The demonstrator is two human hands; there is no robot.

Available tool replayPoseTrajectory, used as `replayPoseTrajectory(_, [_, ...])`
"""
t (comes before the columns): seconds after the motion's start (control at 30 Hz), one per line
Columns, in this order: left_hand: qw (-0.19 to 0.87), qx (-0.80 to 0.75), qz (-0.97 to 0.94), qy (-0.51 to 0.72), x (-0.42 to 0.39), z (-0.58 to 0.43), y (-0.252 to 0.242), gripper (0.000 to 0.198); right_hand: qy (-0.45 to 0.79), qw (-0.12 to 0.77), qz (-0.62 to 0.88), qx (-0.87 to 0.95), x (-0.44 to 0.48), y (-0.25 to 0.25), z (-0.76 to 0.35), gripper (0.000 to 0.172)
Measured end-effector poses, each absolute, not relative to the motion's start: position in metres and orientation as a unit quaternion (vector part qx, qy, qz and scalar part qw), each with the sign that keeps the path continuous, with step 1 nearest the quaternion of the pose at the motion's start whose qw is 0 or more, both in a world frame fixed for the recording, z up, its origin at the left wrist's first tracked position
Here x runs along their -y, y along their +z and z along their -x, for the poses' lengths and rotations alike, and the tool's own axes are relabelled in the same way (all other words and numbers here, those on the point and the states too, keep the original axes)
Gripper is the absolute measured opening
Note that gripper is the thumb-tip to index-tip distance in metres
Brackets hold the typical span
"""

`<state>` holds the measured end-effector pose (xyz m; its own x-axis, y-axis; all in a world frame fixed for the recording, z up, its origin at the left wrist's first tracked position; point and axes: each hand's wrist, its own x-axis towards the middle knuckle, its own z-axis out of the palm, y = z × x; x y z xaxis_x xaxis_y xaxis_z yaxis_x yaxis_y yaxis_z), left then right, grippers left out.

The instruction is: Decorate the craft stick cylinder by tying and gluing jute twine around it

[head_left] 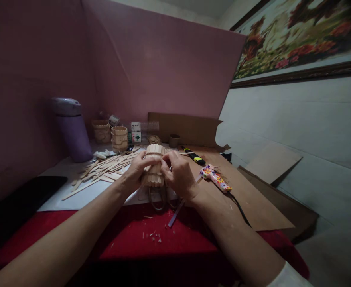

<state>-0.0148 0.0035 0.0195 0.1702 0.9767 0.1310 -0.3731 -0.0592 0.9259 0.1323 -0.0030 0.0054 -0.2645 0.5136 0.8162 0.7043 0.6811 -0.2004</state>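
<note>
A small cup made of upright wooden craft sticks is held up over the front of the table. My left hand is closed around its left side, with the thumb laid across the front. At the cup's right side, my right hand has thumb and fingers pinched together against the wall; what lies between them is hidden. A thin pale strip shows just beyond the right knuckles, and whether the hand holds it is unclear. Below the cup are the looped handles of scissors and a translucent glue stick.
Loose craft sticks lie in a pile at left, by a purple bottle. Two similar cups stand behind. A utility knife and a flowered glue gun with a cord rest on cardboard at right.
</note>
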Motion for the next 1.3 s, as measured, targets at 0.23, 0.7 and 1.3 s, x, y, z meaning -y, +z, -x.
replayPoseTrajectory(0.23, [0.583, -0.325, -0.483, 0.567, -0.0053, 0.0136, 0.0175, 0.057, -0.086, 0.493, 0.382, 0.777, 0.0019, 0.0027, -0.1297, 0.01])
replayPoseTrajectory(0.7, [0.573, -0.326, -0.497, 0.564, -0.0054, 0.0141, 0.0156, 0.055, -0.038, 0.535, 0.394, 0.746, 0.0013, 0.0009, -0.1262, 0.009])
replayPoseTrajectory(1.3, [0.619, -0.31, -0.45, 0.564, 0.0012, 0.0172, 0.0228, 0.047, -0.028, 0.574, 0.357, 0.736, 0.0043, 0.0049, -0.1325, 0.012])
